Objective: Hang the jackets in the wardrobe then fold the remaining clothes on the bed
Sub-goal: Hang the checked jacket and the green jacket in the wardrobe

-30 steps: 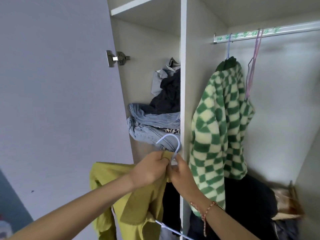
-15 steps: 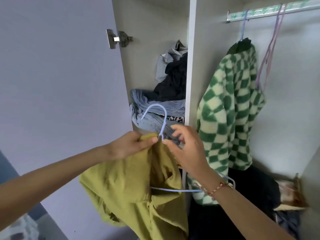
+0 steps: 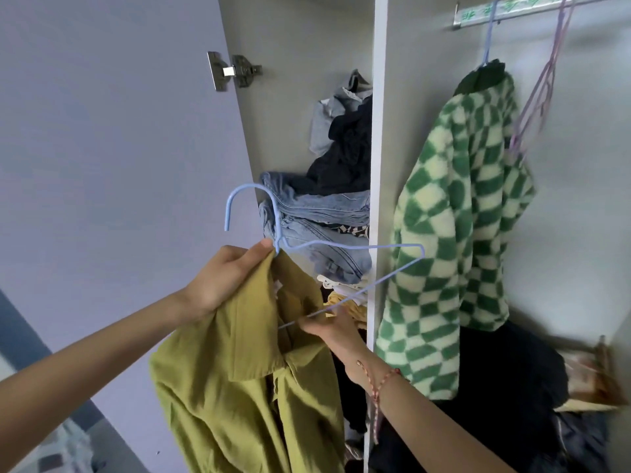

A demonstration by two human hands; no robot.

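left hand [image 3: 222, 281] clamped on hanger [image 3: 276, 220] neck and olive jacket [image 3: 246, 387] collar, right hand [image 3: 327, 331] pinching lower wire; hanger arm at 3 o'clock bare, risking lopsided slide-off.

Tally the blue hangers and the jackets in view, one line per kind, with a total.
Blue hangers: 2 (held blue hanger, hung blue hanger)
Jackets: 2 (yellow-green jacket, green checked jacket)
Total: 4

Cloth, wire and painted board at an open wardrobe

Matt olive cloth jacket [image 3: 239, 387]; smooth blue coated-wire hanger [image 3: 341, 249]; fuzzy green-checked fleece [image 3: 454, 233]; faded denim jeans [image 3: 324, 213]; shiny metal hinge [image 3: 234, 70].
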